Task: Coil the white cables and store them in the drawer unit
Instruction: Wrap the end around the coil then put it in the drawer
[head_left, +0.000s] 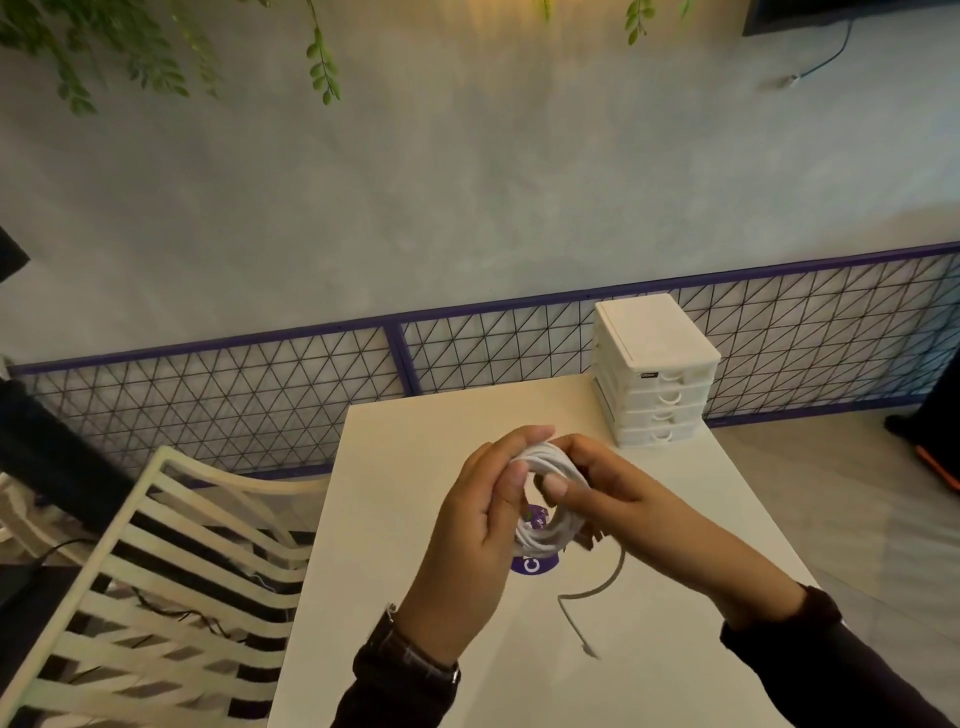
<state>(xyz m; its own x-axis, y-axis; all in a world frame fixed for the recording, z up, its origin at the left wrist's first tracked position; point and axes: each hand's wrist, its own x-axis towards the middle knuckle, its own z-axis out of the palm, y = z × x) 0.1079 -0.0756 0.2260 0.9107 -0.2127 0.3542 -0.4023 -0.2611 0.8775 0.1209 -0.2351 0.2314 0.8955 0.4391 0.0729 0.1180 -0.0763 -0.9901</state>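
While its tail (597, 590) dangles (blurred) | left hand (467, 519) and right hand (623, 499) grip white cable coil (548, 532)

drawer unit (657, 374) on table's (395, 519) far right corner, cable coil (543, 540) over table centre, between left hand (478, 519) and right hand (623, 499); chair (234, 479) left of table, mesh fence (208, 346) behind
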